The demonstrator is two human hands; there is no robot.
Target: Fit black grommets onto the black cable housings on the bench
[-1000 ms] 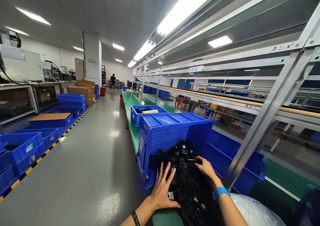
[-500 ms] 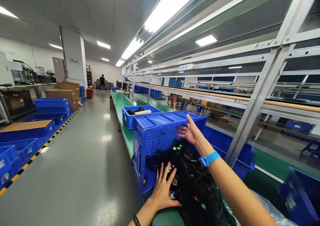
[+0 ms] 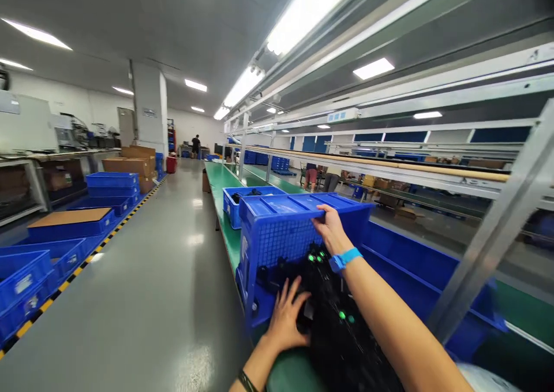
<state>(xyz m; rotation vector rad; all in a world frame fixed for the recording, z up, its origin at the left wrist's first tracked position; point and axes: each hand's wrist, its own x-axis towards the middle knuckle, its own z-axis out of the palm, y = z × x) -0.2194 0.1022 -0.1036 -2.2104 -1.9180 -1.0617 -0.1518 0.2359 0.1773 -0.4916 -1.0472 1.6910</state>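
A blue crate [image 3: 277,210] lies tipped on its side on the green bench, its opening toward me. Black cabled devices [image 3: 341,334], some with green lights, spill out of it onto the bench. My right hand [image 3: 331,227], with a blue wristband, has its fingers curled over the crate's upper rim. Spread fingers of my left hand [image 3: 288,317] rest against the black devices at the crate's mouth. Another blue crate [image 3: 231,207] holding black items stands behind the tipped one.
Metal shelf framing [image 3: 489,230] rises on the right, with a long blue bin [image 3: 415,265] behind the pile. Stacked blue crates [image 3: 110,181] line the left aisle. A person [image 3: 196,145] stands far down the aisle; others are beyond the frame.
My right hand has closed from an open pose onto the crate's upper rim. My left hand stays on the devices. The view has shifted, and the room appears further right.
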